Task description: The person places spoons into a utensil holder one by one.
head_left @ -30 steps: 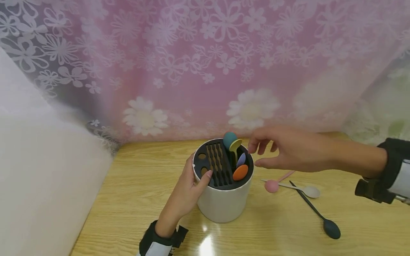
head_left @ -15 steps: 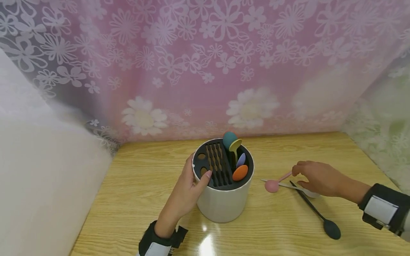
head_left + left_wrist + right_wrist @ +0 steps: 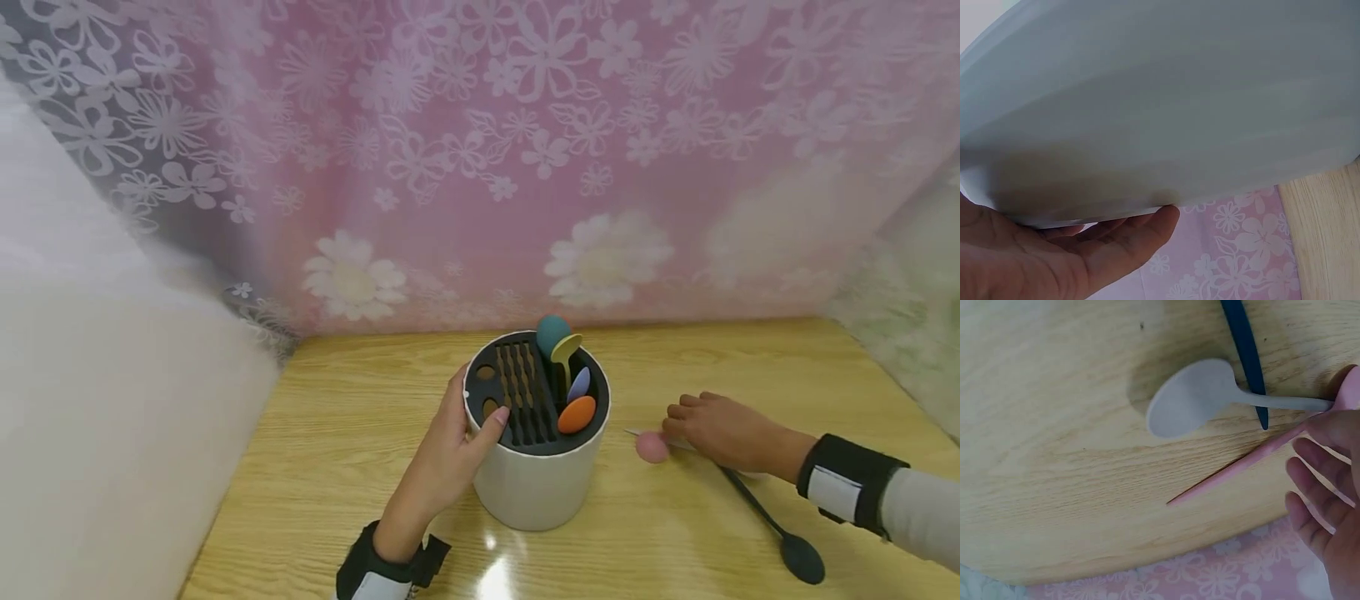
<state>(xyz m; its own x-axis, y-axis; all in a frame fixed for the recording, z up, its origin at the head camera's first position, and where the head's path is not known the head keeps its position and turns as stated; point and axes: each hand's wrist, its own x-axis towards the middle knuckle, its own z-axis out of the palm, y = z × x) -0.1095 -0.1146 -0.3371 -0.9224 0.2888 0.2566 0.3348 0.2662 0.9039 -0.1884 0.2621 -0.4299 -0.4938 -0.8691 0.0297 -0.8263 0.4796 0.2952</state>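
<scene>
My left hand (image 3: 450,454) grips the white round utensil holder (image 3: 534,492), its thumb over the black slotted top and its fingers around the far side. In the left wrist view the fingers (image 3: 1135,240) lie along the holder's wall. Orange (image 3: 577,415), purple, yellow and teal utensil heads stick out of the holder's right half. My right hand (image 3: 720,429) is low over the table and pinches a pink spoon (image 3: 651,447) close to its bowl. In the right wrist view its pink handle (image 3: 1241,465) points away from the hand; a grey-white spoon (image 3: 1191,400) lies beside it.
A black spoon (image 3: 802,558) lies at the front right, its handle reaching under the grey-white spoon. The wooden table (image 3: 337,400) ends at a pink flowered curtain (image 3: 465,208) behind, with a white surface (image 3: 112,417) at the left.
My right hand has come down from beside the holder to the spoons on the right, then slid along the pink spoon towards its bowl. The left hand stays on the holder; the view shifts slightly.
</scene>
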